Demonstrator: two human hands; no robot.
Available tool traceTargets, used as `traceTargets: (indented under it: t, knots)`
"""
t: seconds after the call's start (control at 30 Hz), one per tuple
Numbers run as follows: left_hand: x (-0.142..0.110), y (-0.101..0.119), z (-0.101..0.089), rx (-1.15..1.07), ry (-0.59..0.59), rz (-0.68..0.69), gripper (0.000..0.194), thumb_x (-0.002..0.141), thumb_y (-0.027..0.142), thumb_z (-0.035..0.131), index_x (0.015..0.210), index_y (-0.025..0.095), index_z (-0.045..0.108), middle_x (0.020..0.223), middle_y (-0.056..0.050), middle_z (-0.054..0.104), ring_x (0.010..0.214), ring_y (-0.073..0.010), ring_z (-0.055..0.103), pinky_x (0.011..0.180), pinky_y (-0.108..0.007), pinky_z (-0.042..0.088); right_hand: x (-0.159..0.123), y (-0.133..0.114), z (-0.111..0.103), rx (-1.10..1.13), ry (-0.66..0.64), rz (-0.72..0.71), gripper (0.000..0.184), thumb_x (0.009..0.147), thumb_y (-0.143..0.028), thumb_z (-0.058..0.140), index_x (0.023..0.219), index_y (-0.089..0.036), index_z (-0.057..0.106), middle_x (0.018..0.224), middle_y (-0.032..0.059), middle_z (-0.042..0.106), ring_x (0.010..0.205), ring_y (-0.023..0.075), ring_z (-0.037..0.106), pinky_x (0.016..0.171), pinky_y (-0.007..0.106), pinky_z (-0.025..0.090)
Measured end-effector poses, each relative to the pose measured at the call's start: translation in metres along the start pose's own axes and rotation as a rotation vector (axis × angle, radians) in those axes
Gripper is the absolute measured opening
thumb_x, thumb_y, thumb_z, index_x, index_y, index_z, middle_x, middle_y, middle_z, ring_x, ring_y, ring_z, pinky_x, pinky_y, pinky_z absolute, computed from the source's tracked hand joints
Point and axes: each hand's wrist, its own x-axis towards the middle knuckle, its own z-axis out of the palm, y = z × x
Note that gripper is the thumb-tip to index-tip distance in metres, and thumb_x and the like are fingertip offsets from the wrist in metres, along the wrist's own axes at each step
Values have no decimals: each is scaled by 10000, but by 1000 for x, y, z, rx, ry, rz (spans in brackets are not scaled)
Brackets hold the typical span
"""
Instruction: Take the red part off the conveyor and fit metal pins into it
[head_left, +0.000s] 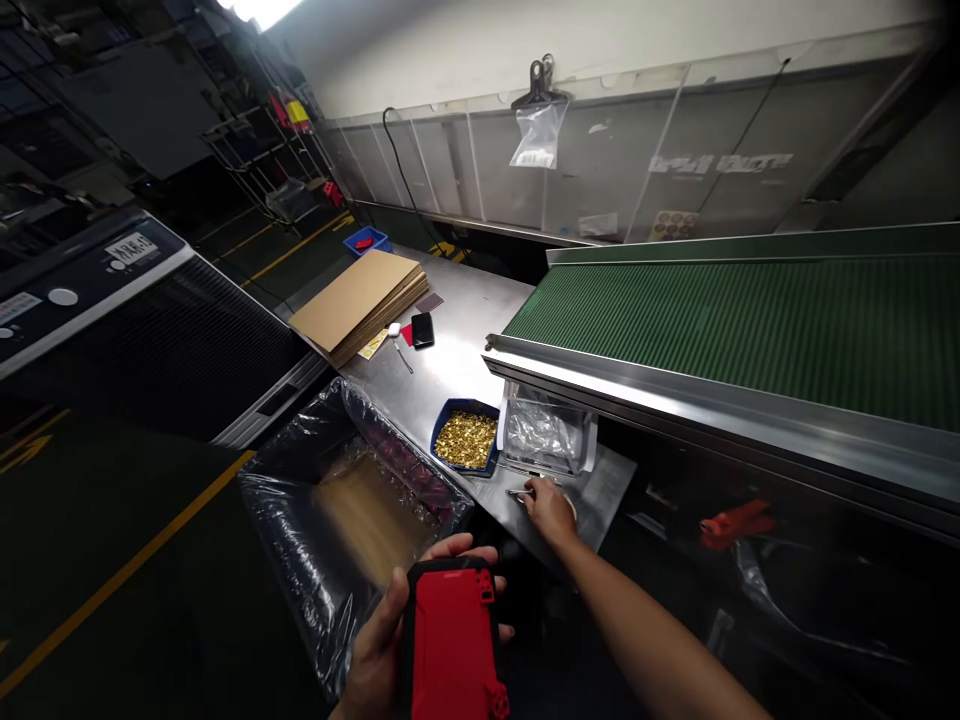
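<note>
My left hand (379,640) is wrapped round a red and black case (454,640), much like a rugged phone case, at the bottom of the view. Its flat red side faces me, with small cut-outs at two corners. Farther right, my right hand (551,510) pinches a thin silvery tool (517,491) low over the metal table; its exact kind is too small to tell. Just beyond these fingers stand a blue tray (496,458) of small gold-coloured pieces (465,440) and a box (589,455) with clear plastic bags (544,430) inside.
A green conveyor belt (720,330) runs along the right. Stacked cardboard sheets (360,300), a black item (422,330) and a small blue bin (379,238) lie on the metal table (457,365). A plastic-lined box (292,530) stands at the left, below the table edge.
</note>
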Motion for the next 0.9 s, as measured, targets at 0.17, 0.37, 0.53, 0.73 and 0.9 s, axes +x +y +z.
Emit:
traceTargets:
  t: [0.17,0.37,0.53,0.73,0.9]
  knots:
    - [0,10,-2,11,77,-46,547,943,543,455,1323,165,568,1371,-188,578,1011,-377,682,782,-437,587,-24,12,-9,-117,108,109,358,922,-320,542,1241,-159,510,1227,134,542,1041,268,592,873,390,471]
    - [10,17,8,39,383,-121,507,917,508,547,1225,109,607,1065,-192,735,869,-345,726,805,-448,569,-61,40,-21,-145,150,393,552,879,-504,530,1263,-114,451,1204,240,522,962,393,639,751,454,481]
    - [18,18,11,70,532,-194,507,854,522,647,992,36,683,884,-190,754,743,-311,719,755,-472,591,-68,59,-37,27,106,488,425,765,-442,657,1022,-113,582,1025,235,643,966,408,644,778,449,474]
    - [19,22,12,81,500,-104,453,917,470,570,1064,54,671,957,-197,755,773,-283,729,761,-421,599,-84,10,-66,451,14,427,389,834,-577,489,797,-191,518,659,97,653,493,237,604,519,363,469]
    - [21,26,17,70,436,-147,465,944,475,516,1148,75,636,958,-171,752,761,-266,719,672,-371,582,-128,-89,-116,861,-28,55,612,688,-563,770,1166,-257,541,856,34,671,706,208,653,575,297,539]
